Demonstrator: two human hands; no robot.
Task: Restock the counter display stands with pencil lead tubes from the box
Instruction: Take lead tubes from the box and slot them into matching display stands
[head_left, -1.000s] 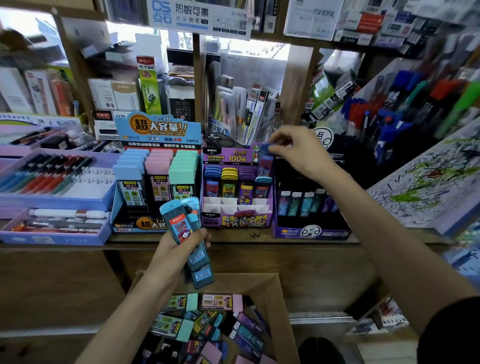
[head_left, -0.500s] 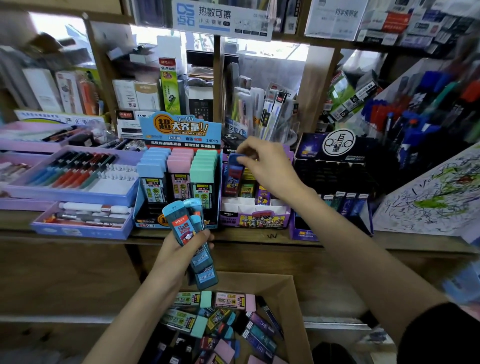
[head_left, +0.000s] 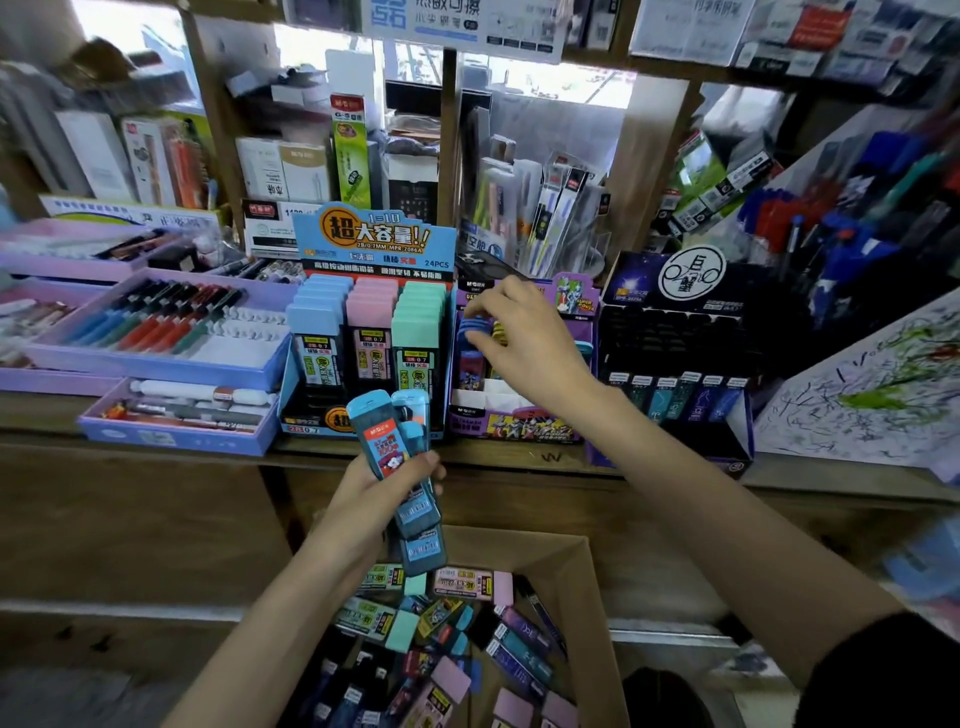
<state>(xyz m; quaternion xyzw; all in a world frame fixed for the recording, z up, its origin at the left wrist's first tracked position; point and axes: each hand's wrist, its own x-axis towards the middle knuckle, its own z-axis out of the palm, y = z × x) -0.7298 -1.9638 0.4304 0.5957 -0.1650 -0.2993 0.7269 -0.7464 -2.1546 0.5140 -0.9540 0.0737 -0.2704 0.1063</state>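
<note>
Stationery-shop wooden counter (head_left: 156, 467), frame centre: teal plastic pencil lead tubes (head_left: 387, 447), at least three, are fanned in the gripping left hand (head_left: 384, 493), just above the brown cardboard box (head_left: 582, 571), which holds many more. They look light, rigid and slick, so are best pinched across the flat sides. The right hand (head_left: 524, 343) pinches one blue-capped tube (head_left: 470, 364) at the purple card display stand (head_left: 514, 426), which sits between the blue-headed stand (head_left: 374, 239) and the black stand (head_left: 675, 332).
</note>
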